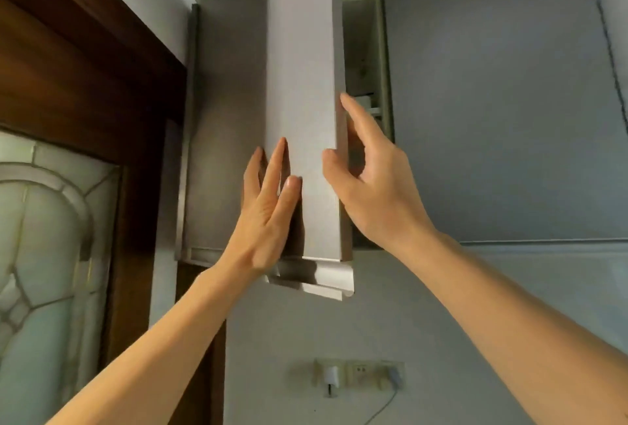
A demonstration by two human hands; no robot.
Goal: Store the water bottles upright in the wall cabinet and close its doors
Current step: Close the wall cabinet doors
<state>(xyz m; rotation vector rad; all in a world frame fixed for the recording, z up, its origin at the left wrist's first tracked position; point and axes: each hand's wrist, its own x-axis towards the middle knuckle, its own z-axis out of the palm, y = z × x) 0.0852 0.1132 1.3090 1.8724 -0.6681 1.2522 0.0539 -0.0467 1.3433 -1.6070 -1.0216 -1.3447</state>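
Our fingers are working the open door (pixel 302 102) of the wall cabinet (pixel 503 102): on the left hand (pixel 268 217) they are lying straight and slightly fanned, flat against the door's outer face, while the right hand (pixel 370 187) is curling around the door's free edge, thumb on the front and forefinger stretching up along the back.

Taking the door as our landmark, the cabinet's closed grey front is running off to its right, and a narrow slice of the interior is showing just beside the door's edge. A pale shape is sitting on a shelf in there, but we are not able to tell whether it is one of the water bottles. To the door's left a brown wooden frame (pixel 88 61) with leaded glass is standing, and well below the door a wall socket (pixel 360 373) is carrying a white plug.

We are judging this to be the closing step, with storing apparently done. Next we are needing to slip the right fingers out from behind the edge, then push with the left palm until the door is meeting the cabinet front.
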